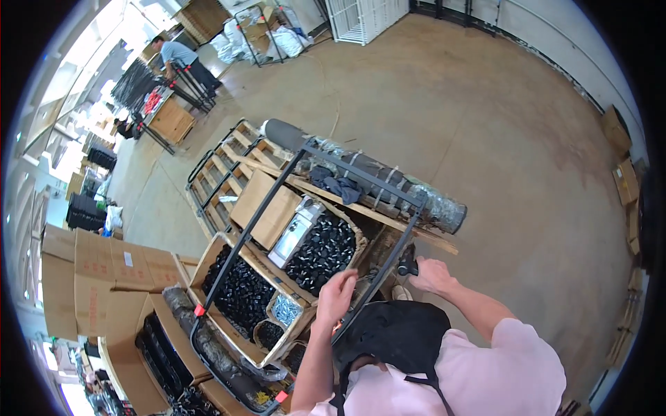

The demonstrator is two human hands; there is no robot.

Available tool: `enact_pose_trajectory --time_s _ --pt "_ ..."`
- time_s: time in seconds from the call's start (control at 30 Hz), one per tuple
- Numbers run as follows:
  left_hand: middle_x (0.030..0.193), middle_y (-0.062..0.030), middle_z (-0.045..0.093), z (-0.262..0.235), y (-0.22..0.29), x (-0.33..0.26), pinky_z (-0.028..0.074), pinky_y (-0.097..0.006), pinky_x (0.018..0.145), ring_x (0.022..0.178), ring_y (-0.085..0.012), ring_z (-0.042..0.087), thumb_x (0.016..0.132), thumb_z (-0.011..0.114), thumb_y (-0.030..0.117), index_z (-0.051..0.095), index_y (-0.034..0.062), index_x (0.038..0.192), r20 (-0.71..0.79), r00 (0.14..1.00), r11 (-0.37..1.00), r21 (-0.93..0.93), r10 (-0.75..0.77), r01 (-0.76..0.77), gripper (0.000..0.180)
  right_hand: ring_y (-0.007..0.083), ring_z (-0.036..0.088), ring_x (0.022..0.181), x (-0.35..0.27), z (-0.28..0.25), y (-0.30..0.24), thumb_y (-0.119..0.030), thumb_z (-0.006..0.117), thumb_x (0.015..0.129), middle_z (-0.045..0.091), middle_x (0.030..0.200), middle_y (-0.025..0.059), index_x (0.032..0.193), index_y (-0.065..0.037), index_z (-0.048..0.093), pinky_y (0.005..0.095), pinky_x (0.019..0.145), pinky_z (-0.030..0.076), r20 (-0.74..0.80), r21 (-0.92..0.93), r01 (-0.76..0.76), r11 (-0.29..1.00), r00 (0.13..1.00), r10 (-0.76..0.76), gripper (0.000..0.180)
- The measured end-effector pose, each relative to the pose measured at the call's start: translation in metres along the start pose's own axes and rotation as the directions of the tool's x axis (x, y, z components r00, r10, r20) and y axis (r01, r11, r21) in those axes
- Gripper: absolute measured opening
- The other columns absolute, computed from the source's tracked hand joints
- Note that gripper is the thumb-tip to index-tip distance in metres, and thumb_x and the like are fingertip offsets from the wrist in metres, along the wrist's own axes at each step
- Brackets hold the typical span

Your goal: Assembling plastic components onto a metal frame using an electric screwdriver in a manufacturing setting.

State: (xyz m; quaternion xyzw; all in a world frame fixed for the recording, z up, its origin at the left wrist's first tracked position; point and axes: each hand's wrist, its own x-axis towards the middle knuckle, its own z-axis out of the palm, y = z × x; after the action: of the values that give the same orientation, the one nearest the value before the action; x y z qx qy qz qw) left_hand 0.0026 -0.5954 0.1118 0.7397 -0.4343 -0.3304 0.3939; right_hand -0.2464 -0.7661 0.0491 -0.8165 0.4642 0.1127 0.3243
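A grey metal tube frame (277,184) with red plugs slants in front of me over boxes of parts. My right hand (431,275) is wrapped round a black power screwdriver (408,263) by the frame's right-hand tube. Close to that same tube, on its left, my left hand (336,297) has its fingers drawn together; what they pinch, if anything, is too small to tell. Beneath the frame sit a box of shiny black parts (321,253) and another box of black parts (239,295). Small silver screws (285,310) fill a compartment beside my left wrist.
A wrapped roll (374,182) and wooden slats (243,149) lie beyond the boxes. Open cardboard cartons (114,277) stand at left, one holding black parts. A second padded roll (211,347) runs alongside. Farther off, a person (184,62) leans over a wooden crate (172,119).
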Motion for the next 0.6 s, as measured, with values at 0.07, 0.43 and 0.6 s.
enact_pose_trajectory --time_s 0.07,0.43,0.6 --pt "0.117 -0.0127 0.078 0.016 0.023 0.035 0.054 -0.031 0.097 0.111 -0.0187 0.072 0.107 0.059 0.020 0.070 0.0004 0.130 0.118 0.993 0.999 -0.048 -0.020 0.025 0.032 0.0421 0.075 0.099 -0.030 -0.031 0.010 -0.030 0.065 0.083 0.076 0.103 0.0262 0.106 0.003 0.072 0.0520 0.089 0.059 0.036 0.078 -0.083 0.994 0.996 0.080 0.040" --pt "0.121 -0.0075 0.072 0.107 0.164 0.153 0.049 -0.034 0.104 0.117 -0.0164 0.064 0.112 0.057 0.030 0.066 0.0001 0.133 0.279 0.856 0.765 -0.616 0.435 -0.188 0.038 0.0359 0.073 0.069 -0.057 -0.221 -0.031 -0.034 0.067 0.082 0.070 0.071 0.0203 0.093 -0.001 0.073 0.0468 0.070 0.059 -0.230 0.201 0.101 0.974 0.972 -0.053 0.036" --pt "0.101 -0.0005 0.066 0.120 0.172 0.177 0.049 -0.029 0.087 0.095 -0.0105 0.058 0.107 0.066 0.036 0.069 0.0034 0.113 0.274 0.891 0.708 -0.703 0.362 -0.072 0.033 0.0333 0.075 0.077 -0.031 -0.248 -0.055 -0.030 0.061 0.084 0.072 0.072 0.0184 0.079 0.003 0.073 0.0474 0.075 0.058 -0.045 0.148 -0.031 0.988 0.998 0.038 0.034"
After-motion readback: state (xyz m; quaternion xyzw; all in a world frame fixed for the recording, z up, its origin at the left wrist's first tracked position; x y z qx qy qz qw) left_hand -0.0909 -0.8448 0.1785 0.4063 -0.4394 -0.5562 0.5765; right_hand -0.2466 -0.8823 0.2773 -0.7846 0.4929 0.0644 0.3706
